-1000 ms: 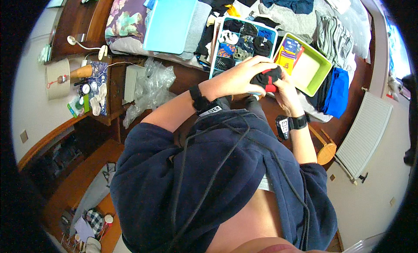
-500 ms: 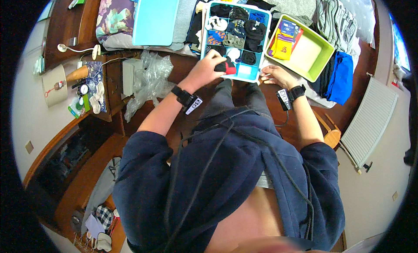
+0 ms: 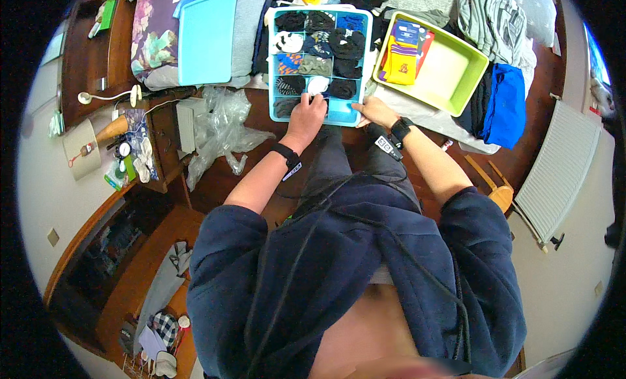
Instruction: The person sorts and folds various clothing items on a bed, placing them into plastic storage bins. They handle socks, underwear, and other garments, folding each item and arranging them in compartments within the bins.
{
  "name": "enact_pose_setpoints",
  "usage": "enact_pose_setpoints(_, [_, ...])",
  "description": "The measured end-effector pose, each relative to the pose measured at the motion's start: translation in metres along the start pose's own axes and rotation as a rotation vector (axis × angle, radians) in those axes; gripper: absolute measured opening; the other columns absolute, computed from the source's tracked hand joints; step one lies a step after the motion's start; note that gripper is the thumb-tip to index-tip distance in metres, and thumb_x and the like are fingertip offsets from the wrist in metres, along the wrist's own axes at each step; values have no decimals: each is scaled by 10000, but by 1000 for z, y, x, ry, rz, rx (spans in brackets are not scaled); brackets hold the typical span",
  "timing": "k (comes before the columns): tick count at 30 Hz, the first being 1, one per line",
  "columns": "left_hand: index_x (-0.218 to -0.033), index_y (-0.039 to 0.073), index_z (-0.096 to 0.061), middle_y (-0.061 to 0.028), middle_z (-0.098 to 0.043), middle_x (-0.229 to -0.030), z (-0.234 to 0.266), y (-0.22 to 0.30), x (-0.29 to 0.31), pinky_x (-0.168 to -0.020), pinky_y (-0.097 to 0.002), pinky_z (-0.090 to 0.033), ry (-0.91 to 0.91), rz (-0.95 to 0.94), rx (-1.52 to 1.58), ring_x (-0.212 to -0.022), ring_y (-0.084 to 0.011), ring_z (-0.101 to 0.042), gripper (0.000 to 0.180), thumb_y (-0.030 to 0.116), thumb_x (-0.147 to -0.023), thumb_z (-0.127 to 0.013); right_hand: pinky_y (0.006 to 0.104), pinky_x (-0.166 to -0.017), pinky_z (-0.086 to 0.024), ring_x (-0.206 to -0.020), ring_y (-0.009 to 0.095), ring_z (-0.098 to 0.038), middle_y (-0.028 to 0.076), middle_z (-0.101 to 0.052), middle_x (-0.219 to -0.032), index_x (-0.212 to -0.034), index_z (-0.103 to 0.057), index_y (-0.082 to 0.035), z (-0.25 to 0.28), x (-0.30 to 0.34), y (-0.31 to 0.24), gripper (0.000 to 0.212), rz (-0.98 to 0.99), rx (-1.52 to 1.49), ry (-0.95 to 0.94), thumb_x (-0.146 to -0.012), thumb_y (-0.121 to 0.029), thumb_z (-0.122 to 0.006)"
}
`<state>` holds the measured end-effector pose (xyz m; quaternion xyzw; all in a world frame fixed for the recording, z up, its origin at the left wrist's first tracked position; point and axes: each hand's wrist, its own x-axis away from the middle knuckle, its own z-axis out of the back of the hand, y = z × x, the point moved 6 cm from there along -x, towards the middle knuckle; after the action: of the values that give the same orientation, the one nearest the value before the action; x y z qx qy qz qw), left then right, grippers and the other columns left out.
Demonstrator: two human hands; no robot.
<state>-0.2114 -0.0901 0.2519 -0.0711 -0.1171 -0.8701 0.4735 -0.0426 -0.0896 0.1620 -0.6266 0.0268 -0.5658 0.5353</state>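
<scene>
A blue divided storage box (image 3: 367, 59) holds rolled socks, mostly dark, with a white one (image 3: 317, 85) and an orange-and-blue one (image 3: 289, 64) among them. My left hand (image 3: 306, 122) reaches into the middle compartment of its near row. Those fingers are bunched on a dark sock, which they mostly hide. A dark rolled sock (image 3: 285, 107) sits in the compartment to the left, while the near right compartment shows bare blue bottom. My right hand (image 3: 379, 111) grips the box's near right corner, thumb over the rim.
Right of the box stands a lime-green bin (image 3: 462, 89) with yellow-and-purple socks (image 3: 400, 62). A light-blue lid (image 3: 207, 40) lies at left on the bed. Blue folded cloth (image 3: 505, 108) rests at the far right. Crumpled clear plastic (image 3: 225, 128) hangs by the cabinet.
My left hand has carried the black-and-red sock down into the near middle compartment. My right hand has closed on the box's corner. The whole view has shifted, so the box appears further left.
</scene>
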Motion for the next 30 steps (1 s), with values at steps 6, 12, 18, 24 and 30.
enact_pose_setpoints(6, [-1129, -37, -497, -157, -505, -1138, 13, -2, 11, -897, -399, -440, 51, -29, 313, -1077, -357, -462, 412, 3, -739, -626, 361, -635, -522, -643, 302, -671, 207, -645, -658, -721, -630, 86, 0, 4, -3, 440, -108, -128, -70, -877, -322, -581])
enact_pose_setpoints(12, [-1024, 34, -584, -124, -510, -972, -1, -19, -2, -761, -401, -486, 45, 154, 378, -962, -323, -539, 314, -25, -721, -641, 414, -629, -520, -687, 346, -656, 244, -625, -696, -739, -613, 80, -12, -15, 0, 387, 340, 136, -55, -848, -292, -607])
enact_pose_setpoints(18, [-1057, 3, -560, -136, -576, -1096, 21, -15, 24, -906, -406, -412, 338, 329, 324, -1003, -340, -531, 445, 131, -682, -761, 409, -636, -525, -692, 367, -652, 248, -630, -715, -767, -611, 95, -17, -25, 0, 404, 618, 371, 47, -837, -303, -599])
enact_pose_setpoints(24, [-1217, -2, -418, -168, -443, -1253, -39, -90, 76, -926, -448, -442, 259, 1194, 1048, -1130, -298, -479, 446, 220, -871, -594, 388, -613, -526, -618, 334, -656, 262, -635, -771, -802, -607, 87, 9, -19, 0, 370, -21, -236, -31, -856, -276, -556])
enact_pose_setpoints(30, [-1115, 44, -453, -103, -547, -1063, -83, -117, 87, -706, -425, -582, 217, 1267, 1777, -802, -290, -637, 250, 114, -886, -526, 418, -778, -482, -870, 374, -614, 248, -639, -872, -904, -612, 66, 63, -37, -2, 308, 124, -336, 335, -867, -214, -488])
